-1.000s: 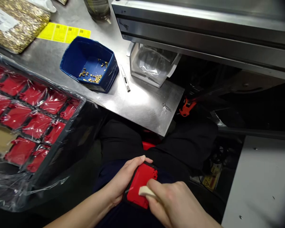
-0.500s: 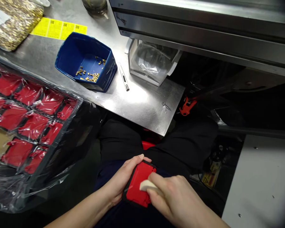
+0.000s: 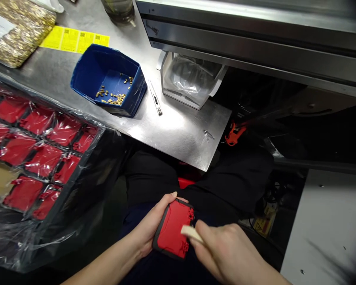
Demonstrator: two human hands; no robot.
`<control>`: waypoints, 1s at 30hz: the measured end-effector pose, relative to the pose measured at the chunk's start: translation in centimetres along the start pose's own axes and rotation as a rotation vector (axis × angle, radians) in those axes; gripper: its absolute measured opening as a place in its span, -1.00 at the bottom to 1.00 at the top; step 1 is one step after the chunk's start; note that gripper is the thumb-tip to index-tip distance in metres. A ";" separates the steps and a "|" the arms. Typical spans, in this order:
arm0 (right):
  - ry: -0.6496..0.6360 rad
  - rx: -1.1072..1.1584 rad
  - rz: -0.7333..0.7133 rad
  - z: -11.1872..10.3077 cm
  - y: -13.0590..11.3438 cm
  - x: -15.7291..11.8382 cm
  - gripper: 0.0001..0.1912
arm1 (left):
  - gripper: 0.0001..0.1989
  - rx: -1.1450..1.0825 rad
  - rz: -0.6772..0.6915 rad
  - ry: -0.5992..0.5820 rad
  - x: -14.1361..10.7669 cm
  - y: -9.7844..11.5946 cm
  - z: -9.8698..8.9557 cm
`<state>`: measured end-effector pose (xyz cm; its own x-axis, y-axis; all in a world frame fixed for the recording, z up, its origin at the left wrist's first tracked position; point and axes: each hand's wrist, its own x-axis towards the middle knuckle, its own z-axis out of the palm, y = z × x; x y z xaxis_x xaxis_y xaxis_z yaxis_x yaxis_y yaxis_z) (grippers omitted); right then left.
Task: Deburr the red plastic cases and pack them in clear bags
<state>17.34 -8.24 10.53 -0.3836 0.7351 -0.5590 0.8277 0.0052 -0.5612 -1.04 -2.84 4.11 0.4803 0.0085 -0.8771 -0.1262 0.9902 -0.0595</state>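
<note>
Over my lap, my left hand [image 3: 152,223] is closed around the left edge of a red and black plastic case [image 3: 173,227], its red face turned up and small hinge-like shapes along the right side. My right hand [image 3: 222,245] grips a cream-coloured flat stick [image 3: 192,232], whose blunt tip is over the right part of the red face. Whether the tip touches the case I cannot tell. Most of the stick is hidden inside the fist.
On the metal table [image 3: 180,138] stand a blue bin [image 3: 133,95] with small brass pieces, a box cutter [image 3: 155,97] and a white bin [image 3: 182,99] of clear bags. A plastic-lined crate [image 3: 91,148] of red parts is at left. An orange tool [image 3: 234,134] hangs beyond the table corner.
My right hand and the stick have shifted right, uncovering more of the case's right side. My left hand keeps its hold on the case. The whole view has shifted slightly.
</note>
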 end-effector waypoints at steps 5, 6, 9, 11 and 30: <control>-0.043 -0.013 -0.054 -0.8 0.1 0.7 -0.77 | -0.55 0.068 0.073 0.041 -0.5 -0.2 -0.1; -0.043 -0.009 -0.025 -1.0 0.2 0.8 -0.76 | -0.55 0.058 0.063 0.056 -0.6 -0.2 -0.1; -0.078 0.002 -0.023 -1.0 0.1 0.6 -0.79 | -0.52 0.034 0.037 0.042 -0.8 -0.3 -0.4; -0.104 -0.018 -0.125 -0.6 -0.4 0.7 -0.81 | -0.54 0.106 0.101 0.033 -0.9 -0.2 -0.3; 0.482 -0.180 0.365 -9.2 12.5 12.7 -0.59 | -0.34 -0.210 0.269 -0.137 -1.4 4.2 -4.9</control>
<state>26.56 7.41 2.03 0.1290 0.9337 -0.3339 0.9425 -0.2202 -0.2515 -6.50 0.58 2.73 0.5156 0.2972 -0.8036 -0.4324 0.9000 0.0554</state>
